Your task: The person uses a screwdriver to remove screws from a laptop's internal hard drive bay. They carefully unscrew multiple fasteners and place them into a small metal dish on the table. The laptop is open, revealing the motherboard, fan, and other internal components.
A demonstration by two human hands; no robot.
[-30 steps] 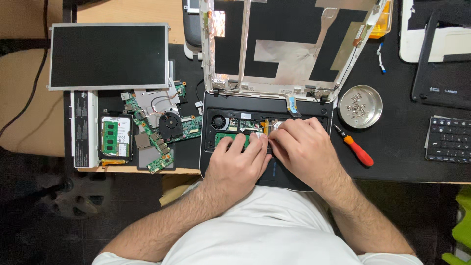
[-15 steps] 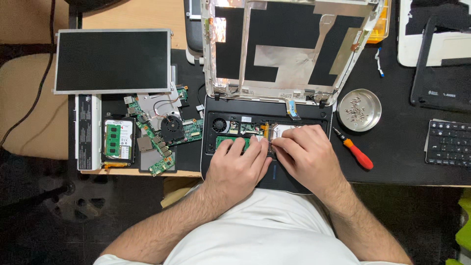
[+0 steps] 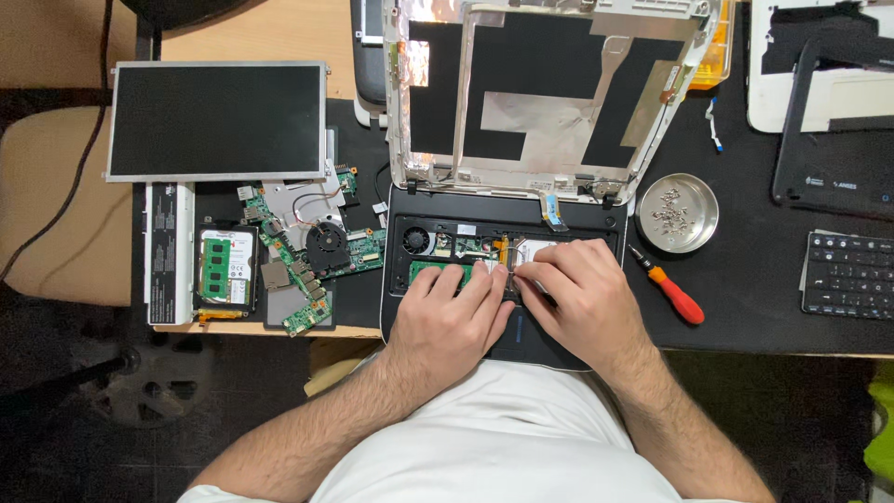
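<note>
Black-topped work table with pale wooden edge. On it: opened black laptop base, detached flat screen panel, green circuit board, round metal screw dish, orange-handled screwdriver, black keyboard.

1 screwdriver, 1 screw dish, 1 loose screen panel, 2 circuit boards.

- I'm looking down at both hands working inside the opened laptop base; the left hand is lying over the green memory stick.
- The right hand is pinching something small near the middle, too tiny for me to tell.
- The stripped lid shell is standing open behind them.
- A red-handled screwdriver is lying just right of the base, near a metal dish of screws.
- A loose circuit board with fan and a bare screen panel are sitting to the left.
</note>
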